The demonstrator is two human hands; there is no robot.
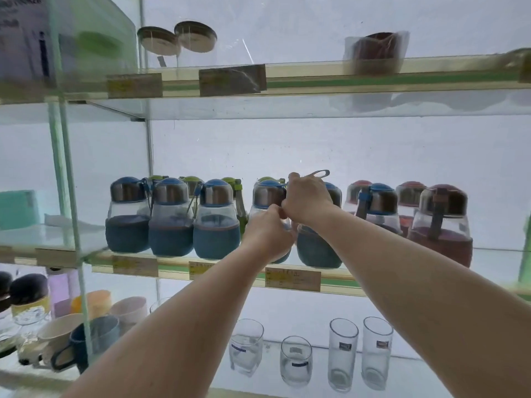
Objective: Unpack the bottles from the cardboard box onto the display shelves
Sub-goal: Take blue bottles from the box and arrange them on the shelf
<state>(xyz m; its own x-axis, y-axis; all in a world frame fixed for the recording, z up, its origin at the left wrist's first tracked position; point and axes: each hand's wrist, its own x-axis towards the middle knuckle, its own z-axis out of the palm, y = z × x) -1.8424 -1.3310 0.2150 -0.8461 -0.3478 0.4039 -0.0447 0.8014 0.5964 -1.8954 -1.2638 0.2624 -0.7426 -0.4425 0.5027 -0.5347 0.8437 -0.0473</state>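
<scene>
Round glass bottles with metal collars stand in rows on the middle glass shelf [373, 278]. Blue-sleeved bottles [171, 218] fill the left and centre, green-capped ones [192, 182] stand behind, and red-sleeved bottles [441, 222] are at the right. My left hand [268, 232] is wrapped around the body of a blue bottle [268, 193] at the shelf's front. My right hand [307, 199] grips the top of the neighbouring blue bottle [314, 249], its grey strap loop [319, 173] sticking up above my fingers. The cardboard box is out of view.
The top shelf [373, 73] holds two wooden-lidded jars [176, 38] and a wrapped dark cup [376, 53]. Below stand several drinking glasses [343, 354] and, at left, mugs [94, 337]. A glass partition [67, 168] divides off the left bay. Price tags [293, 278] line the shelf edges.
</scene>
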